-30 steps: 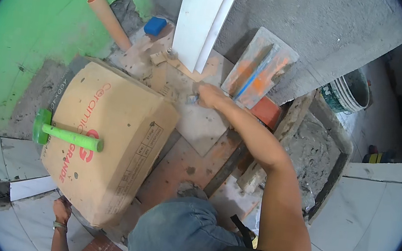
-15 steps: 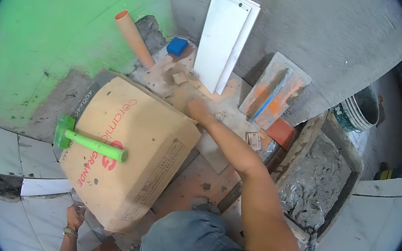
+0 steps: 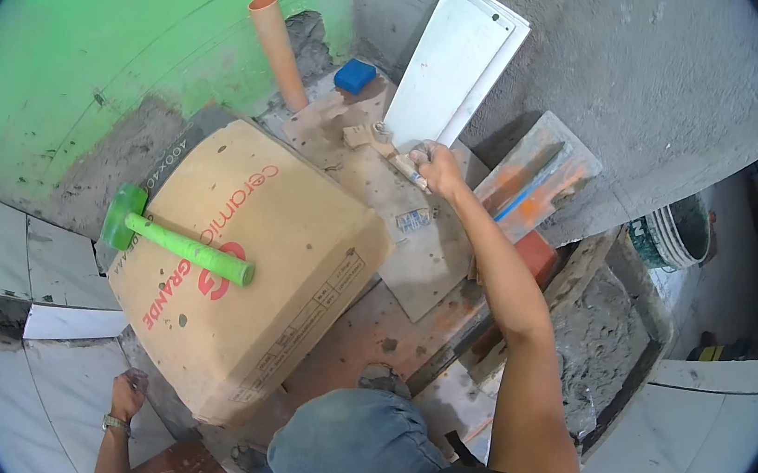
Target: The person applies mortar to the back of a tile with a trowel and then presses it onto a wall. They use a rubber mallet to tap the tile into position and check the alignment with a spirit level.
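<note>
Head view: right hand [image 3: 436, 169] is curled at a small strip [image 3: 410, 174] just beside white panels [image 3: 457, 66], grip unclear; left hand [image 3: 128, 395], well apart, is bent near the cardboard box [image 3: 301, 223], contents unclear.

Through my remote view I see a pinkish, stained work surface [image 3: 339, 344] in the corner; if it is raised above the floor, I cannot tell. On it lies a pale, flat tile [image 3: 425, 284], and this tile carries a small crumpled wrapper [image 3: 415, 219]. To the left rests a big cardboard box [image 3: 325, 221]. Near the wall sits a small blue block [image 3: 355, 76]. At right, on the pale floor [image 3: 692, 440], stands a dirty bucket [image 3: 668, 240].
</note>
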The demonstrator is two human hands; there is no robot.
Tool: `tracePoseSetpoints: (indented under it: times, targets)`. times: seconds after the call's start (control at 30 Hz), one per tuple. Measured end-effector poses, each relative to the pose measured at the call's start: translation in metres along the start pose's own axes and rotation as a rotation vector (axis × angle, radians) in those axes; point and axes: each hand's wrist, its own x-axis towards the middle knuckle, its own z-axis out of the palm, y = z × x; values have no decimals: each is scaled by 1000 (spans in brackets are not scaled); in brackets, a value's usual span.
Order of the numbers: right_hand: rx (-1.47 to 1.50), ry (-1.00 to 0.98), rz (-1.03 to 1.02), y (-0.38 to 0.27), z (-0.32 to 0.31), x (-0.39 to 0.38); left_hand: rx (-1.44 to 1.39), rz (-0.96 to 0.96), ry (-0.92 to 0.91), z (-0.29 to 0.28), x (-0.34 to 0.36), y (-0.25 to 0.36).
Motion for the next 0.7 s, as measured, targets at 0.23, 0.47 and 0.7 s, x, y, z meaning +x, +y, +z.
tracePoseSetpoints:
  times: [0.23,0.47,0.7]
  targets:
    - [304,-68,296,-29,-21,-12,127,74,-626,-60,6,23]
    - [65,-144,-567,-276,6,-29,-439,308,94,-189,-13,262]
    - [114,-57,-972,-530,111,-37,-669,486,375,-261,44,328]
